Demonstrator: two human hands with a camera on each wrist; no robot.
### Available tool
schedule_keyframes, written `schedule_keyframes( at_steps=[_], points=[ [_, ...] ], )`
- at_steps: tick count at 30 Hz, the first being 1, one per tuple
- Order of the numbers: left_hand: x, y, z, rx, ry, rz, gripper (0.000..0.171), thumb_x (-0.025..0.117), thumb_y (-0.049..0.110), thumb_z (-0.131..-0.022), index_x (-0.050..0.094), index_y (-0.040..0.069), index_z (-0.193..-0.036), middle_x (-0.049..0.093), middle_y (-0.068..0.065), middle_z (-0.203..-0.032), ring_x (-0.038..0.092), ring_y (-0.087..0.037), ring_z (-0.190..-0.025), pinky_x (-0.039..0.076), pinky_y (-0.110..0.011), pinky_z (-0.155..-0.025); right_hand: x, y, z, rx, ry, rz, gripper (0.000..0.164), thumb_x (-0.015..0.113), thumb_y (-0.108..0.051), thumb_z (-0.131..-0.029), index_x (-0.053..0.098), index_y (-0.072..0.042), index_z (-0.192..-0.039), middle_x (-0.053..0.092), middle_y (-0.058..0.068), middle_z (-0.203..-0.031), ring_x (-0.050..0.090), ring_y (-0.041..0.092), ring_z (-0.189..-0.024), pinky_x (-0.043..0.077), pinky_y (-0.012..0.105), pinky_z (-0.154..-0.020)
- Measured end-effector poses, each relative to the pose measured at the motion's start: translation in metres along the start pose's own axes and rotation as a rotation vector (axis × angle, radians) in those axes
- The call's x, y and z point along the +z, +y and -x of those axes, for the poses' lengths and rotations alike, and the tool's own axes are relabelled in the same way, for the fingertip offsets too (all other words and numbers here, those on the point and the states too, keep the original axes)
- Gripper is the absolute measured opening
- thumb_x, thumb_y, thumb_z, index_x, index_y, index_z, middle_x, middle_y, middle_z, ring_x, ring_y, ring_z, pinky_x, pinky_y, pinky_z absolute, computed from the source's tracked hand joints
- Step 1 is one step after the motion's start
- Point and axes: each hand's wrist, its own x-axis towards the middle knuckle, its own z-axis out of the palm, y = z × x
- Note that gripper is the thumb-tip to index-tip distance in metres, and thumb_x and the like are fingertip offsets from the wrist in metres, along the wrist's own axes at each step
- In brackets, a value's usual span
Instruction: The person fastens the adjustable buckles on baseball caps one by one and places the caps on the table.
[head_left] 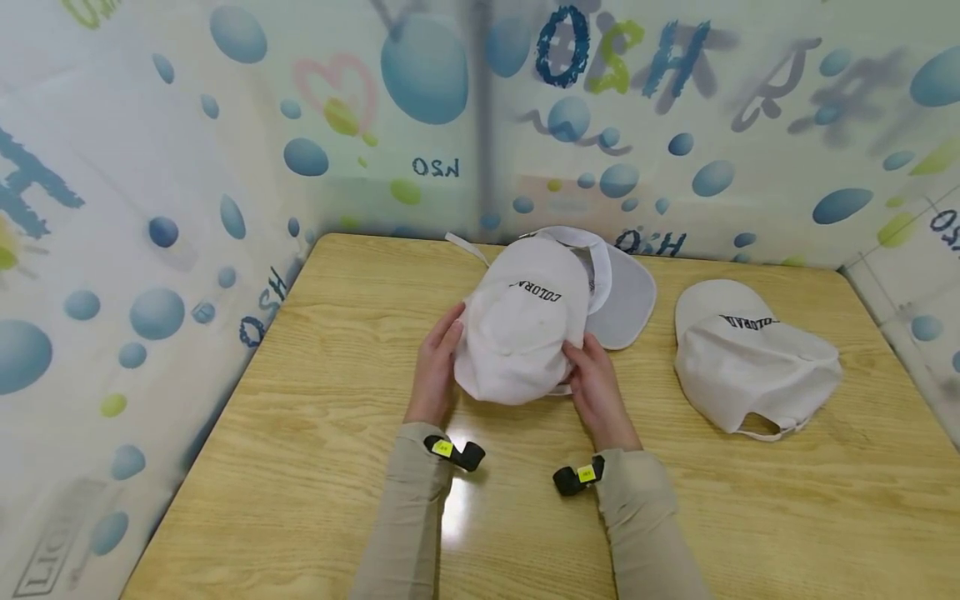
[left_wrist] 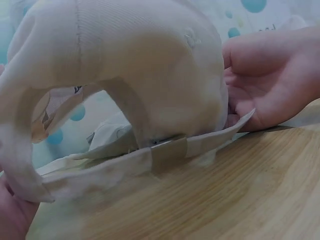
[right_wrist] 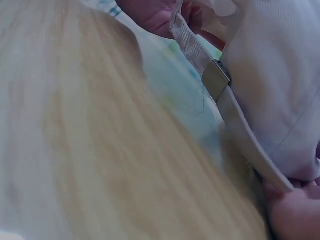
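Both hands hold a white baseball cap [head_left: 517, 333] low over the table, its dark lettering on the front facing away from me. My left hand [head_left: 435, 371] grips its left side, thumb on the outside. On the opposite side my right hand [head_left: 600, 387] pinches the lower edge between thumb and fingers. In the left wrist view the cap's rear opening and its back strap [left_wrist: 105, 172] face the camera. A metal buckle [right_wrist: 222, 71] shows on that strap in the right wrist view. Behind the held cap lies another white cap, partly hidden, with its brim [head_left: 622, 304] sticking out right.
A further white cap [head_left: 757, 362] with dark lettering lies on the right of the wooden table [head_left: 315, 467], its strap opening toward me. A loose white strap end [head_left: 467, 247] pokes out behind the held cap. Printed walls [head_left: 352, 158] border the table's back and sides.
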Motion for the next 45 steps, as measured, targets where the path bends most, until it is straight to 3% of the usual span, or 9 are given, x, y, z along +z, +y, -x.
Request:
schedule_keyframes(
  at_steps=[3,6,11,17,22,27,38,42,45],
  points=[
    [-0.005,0.001,0.0,-0.007,0.018,-0.006,0.045,0.055,0.04,-0.087,0.052,0.018,-0.125,0.046,0.002,-0.13,0.041,-0.012,-0.119,0.031,-0.03,-0.099,0.005,0.003,-0.001,0.019,-0.025,0.02,0.045,0.047,-0.013,-0.093,0.032,-0.008,-0.136,0.041,0.009,-0.127,0.048,0.016,-0.099,0.044,0.024,-0.074],
    [-0.012,0.002,-0.001,0.005,0.033,-0.01,0.044,0.052,0.041,-0.088,0.052,0.018,-0.125,0.046,0.003,-0.13,0.04,-0.011,-0.12,0.029,-0.029,-0.1,0.012,0.006,-0.003,0.046,-0.053,0.021,0.047,0.048,-0.014,-0.093,0.031,-0.011,-0.137,0.04,0.008,-0.131,0.048,0.017,-0.103,0.045,0.025,-0.078],
    [-0.032,0.008,-0.002,0.035,0.094,-0.015,0.043,0.05,0.041,-0.09,0.054,0.014,-0.123,0.049,0.002,-0.128,0.041,-0.011,-0.119,0.029,-0.028,-0.1,0.03,0.013,-0.009,0.096,-0.098,0.055,0.046,0.047,-0.012,-0.093,0.033,-0.011,-0.137,0.041,0.01,-0.131,0.048,0.02,-0.106,0.045,0.029,-0.08],
    [-0.055,0.018,0.0,0.023,0.172,-0.011,0.045,0.051,0.044,-0.088,0.056,0.015,-0.121,0.05,0.001,-0.126,0.043,-0.012,-0.116,0.031,-0.029,-0.098,0.054,0.023,-0.019,0.155,-0.123,0.14,0.043,0.047,-0.013,-0.093,0.036,-0.011,-0.134,0.045,0.01,-0.128,0.048,0.022,-0.108,0.043,0.032,-0.085],
    [-0.071,0.023,-0.001,0.043,0.244,0.016,0.052,0.052,0.046,-0.086,0.051,0.011,-0.125,0.047,-0.001,-0.128,0.044,-0.014,-0.115,0.032,-0.028,-0.097,0.072,0.026,-0.026,0.199,-0.229,0.225,0.043,0.045,-0.012,-0.094,0.032,-0.008,-0.135,0.045,0.013,-0.127,0.048,0.023,-0.109,0.043,0.034,-0.086],
    [-0.083,0.027,-0.001,0.058,0.307,0.051,0.053,0.054,0.046,-0.085,0.052,0.008,-0.122,0.05,-0.005,-0.124,0.047,-0.016,-0.111,0.036,-0.028,-0.094,0.09,0.024,-0.03,0.229,-0.329,0.323,0.041,0.042,-0.009,-0.095,0.031,-0.002,-0.133,0.044,0.017,-0.124,0.051,0.019,-0.1,0.046,0.029,-0.079],
    [-0.111,0.045,0.01,0.006,0.427,0.064,0.051,0.056,0.047,-0.084,0.054,0.011,-0.119,0.05,-0.005,-0.122,0.046,-0.017,-0.109,0.036,-0.026,-0.092,0.12,0.05,-0.038,0.259,-0.378,0.481,0.043,0.047,-0.018,-0.094,0.036,-0.007,-0.133,0.049,0.01,-0.122,0.053,0.019,-0.099,0.048,0.031,-0.076],
    [-0.118,0.049,0.014,-0.056,0.417,0.044,0.055,0.055,0.049,-0.083,0.05,0.012,-0.123,0.047,-0.004,-0.124,0.044,-0.016,-0.109,0.035,-0.027,-0.093,0.127,0.053,-0.04,0.279,-0.387,0.503,0.044,0.048,-0.019,-0.093,0.036,-0.008,-0.134,0.049,0.009,-0.122,0.053,0.019,-0.101,0.049,0.032,-0.076],
    [-0.124,0.055,0.015,-0.162,0.353,-0.102,0.065,0.052,0.055,-0.082,0.04,0.016,-0.132,0.04,-0.003,-0.132,0.038,-0.015,-0.115,0.029,-0.029,-0.099,0.13,0.053,-0.041,0.288,-0.387,0.538,0.045,0.048,-0.019,-0.093,0.036,-0.009,-0.134,0.05,0.01,-0.121,0.054,0.02,-0.101,0.049,0.032,-0.075]
  ],
)
